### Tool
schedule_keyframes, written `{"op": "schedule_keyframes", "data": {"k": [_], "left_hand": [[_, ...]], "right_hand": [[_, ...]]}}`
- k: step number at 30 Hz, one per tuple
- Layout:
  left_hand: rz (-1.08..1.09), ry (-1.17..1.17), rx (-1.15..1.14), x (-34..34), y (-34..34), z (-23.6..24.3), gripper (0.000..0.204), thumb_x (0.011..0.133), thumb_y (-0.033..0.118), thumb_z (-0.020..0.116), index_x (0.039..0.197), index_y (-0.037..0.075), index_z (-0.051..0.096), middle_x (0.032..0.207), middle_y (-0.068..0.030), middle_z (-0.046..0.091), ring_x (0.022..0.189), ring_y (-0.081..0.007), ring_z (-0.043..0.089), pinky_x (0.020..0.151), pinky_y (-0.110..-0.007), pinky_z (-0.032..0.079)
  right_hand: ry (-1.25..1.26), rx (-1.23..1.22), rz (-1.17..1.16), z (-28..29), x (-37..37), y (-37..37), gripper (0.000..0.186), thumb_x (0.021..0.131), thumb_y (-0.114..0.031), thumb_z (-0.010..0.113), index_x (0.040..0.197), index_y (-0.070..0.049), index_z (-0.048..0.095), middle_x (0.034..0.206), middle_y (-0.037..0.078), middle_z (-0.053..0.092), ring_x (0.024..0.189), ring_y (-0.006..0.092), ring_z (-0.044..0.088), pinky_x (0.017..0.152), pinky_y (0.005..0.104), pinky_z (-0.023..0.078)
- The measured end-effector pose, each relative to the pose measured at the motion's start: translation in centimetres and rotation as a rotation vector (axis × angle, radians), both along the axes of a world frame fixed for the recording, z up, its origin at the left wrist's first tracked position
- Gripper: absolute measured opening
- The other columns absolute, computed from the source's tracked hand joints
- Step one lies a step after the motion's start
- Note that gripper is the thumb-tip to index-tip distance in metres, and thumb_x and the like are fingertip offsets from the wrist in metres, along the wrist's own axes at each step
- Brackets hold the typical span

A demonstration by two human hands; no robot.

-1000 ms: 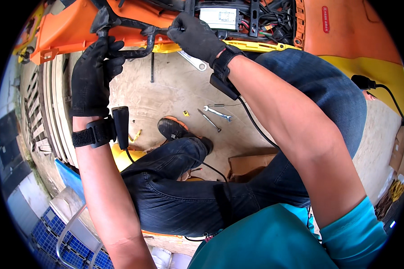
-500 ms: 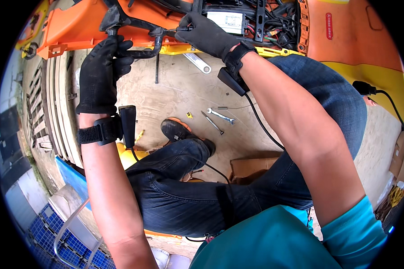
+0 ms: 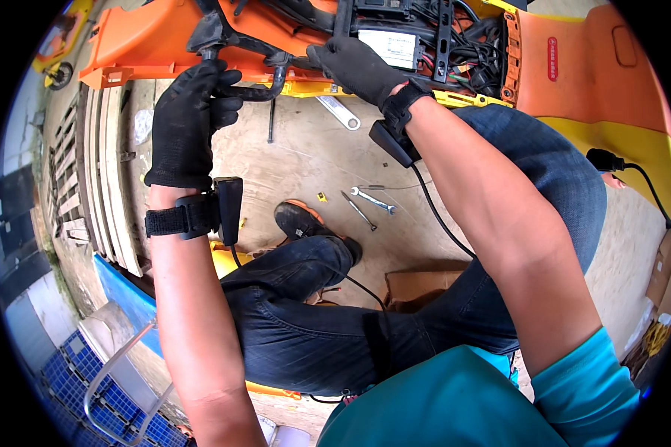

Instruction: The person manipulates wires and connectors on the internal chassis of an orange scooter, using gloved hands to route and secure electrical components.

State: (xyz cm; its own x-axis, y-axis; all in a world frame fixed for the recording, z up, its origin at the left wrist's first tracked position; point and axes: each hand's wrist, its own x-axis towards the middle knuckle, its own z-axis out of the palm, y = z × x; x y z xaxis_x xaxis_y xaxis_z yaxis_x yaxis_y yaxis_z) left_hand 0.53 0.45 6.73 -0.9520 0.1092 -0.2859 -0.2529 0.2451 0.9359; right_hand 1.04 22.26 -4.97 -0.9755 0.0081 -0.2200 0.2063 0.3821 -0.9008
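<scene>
- Since half a second ago my left hand (image 3: 190,123) slid lower on the black bent tube (image 3: 265,91); my right hand (image 3: 358,68) moved a bit left along the frame.
- Left fingers in a black glove, curled tight round the tube's left end, far left, just under the orange body shell (image 3: 149,45).
- Right hand, gloved, lies flat on the frame edge beside the grey controller box (image 3: 397,46); fingers spread narrow, pressing. Can't tell if they pinch anything.
- Wire bundle (image 3: 477,52) is exposed to the right of the box, so the cover looks already off.
- Tube looks still attached at its far end; I'd say the job is mid-way, with the part not yet free.
- On the concrete floor (image 3: 306,156): big spanner (image 3: 341,113) near the shell, two small spanners (image 3: 369,203) nearer me, unused now.
- My shoe (image 3: 302,221) is near the middle.
</scene>
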Motion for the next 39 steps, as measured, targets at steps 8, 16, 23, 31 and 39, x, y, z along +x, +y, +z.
{"op": "schedule_keyframes", "data": {"k": [8, 16, 23, 31, 39], "left_hand": [[-0.011, -0.006, 0.014, -0.2, 0.0, -0.3, 0.030, 0.098, 0.023, 0.051, 0.117, 0.002, 0.062, 0.101, -0.0092, 0.071, 0.071, -0.0120, 0.063, 0.061, -0.022, 0.050], [-0.019, 0.014, 0.005, -0.1, -0.1, -0.3, 0.030, 0.098, 0.023, 0.051, 0.117, 0.003, 0.062, 0.100, -0.0084, 0.071, 0.070, -0.0117, 0.063, 0.062, -0.022, 0.050], [-0.016, 0.004, 0.006, -0.1, 0.0, -0.2, 0.029, 0.098, 0.022, 0.050, 0.116, 0.003, 0.062, 0.099, -0.0086, 0.071, 0.071, -0.0116, 0.064, 0.062, -0.021, 0.051], [-0.019, 0.003, 0.008, -0.1, -0.1, -0.2, 0.029, 0.098, 0.023, 0.050, 0.116, 0.003, 0.062, 0.099, -0.0089, 0.071, 0.069, -0.0114, 0.063, 0.062, -0.022, 0.051], [-0.020, 0.005, -0.004, 0.1, 0.1, 0.0, 0.029, 0.097, 0.024, 0.052, 0.114, 0.003, 0.063, 0.099, -0.0084, 0.071, 0.070, -0.0114, 0.064, 0.061, -0.022, 0.050]], "right_hand": [[0.258, 0.040, -0.077, -2.0, 0.0, -0.3, 0.025, 0.090, -0.026, 0.065, 0.098, -0.002, 0.061, 0.085, 0.009, 0.063, 0.078, 0.0168, 0.058, 0.073, 0.0311, 0.047], [0.018, 0.163, 0.022, -0.7, 0.0, -0.1, 0.029, 0.089, -0.029, 0.066, 0.098, -0.002, 0.062, 0.087, 0.009, 0.064, 0.079, 0.0189, 0.059, 0.073, 0.0326, 0.047], [0.189, 0.028, -0.056, -1.8, 0.1, -0.4, 0.027, 0.088, -0.028, 0.067, 0.098, -0.003, 0.062, 0.088, 0.007, 0.064, 0.081, 0.0173, 0.058, 0.073, 0.0323, 0.047], [0.186, 0.149, -0.004, -1.2, -0.3, 0.0, 0.030, 0.089, -0.031, 0.065, 0.098, -0.002, 0.063, 0.086, 0.012, 0.064, 0.078, 0.0219, 0.059, 0.074, 0.0350, 0.047], [0.223, 0.135, -0.052, -0.7, 0.1, -0.6, 0.028, 0.088, -0.028, 0.065, 0.100, -0.004, 0.061, 0.091, 0.015, 0.066, 0.086, 0.0291, 0.063, 0.076, 0.0381, 0.048]]}}
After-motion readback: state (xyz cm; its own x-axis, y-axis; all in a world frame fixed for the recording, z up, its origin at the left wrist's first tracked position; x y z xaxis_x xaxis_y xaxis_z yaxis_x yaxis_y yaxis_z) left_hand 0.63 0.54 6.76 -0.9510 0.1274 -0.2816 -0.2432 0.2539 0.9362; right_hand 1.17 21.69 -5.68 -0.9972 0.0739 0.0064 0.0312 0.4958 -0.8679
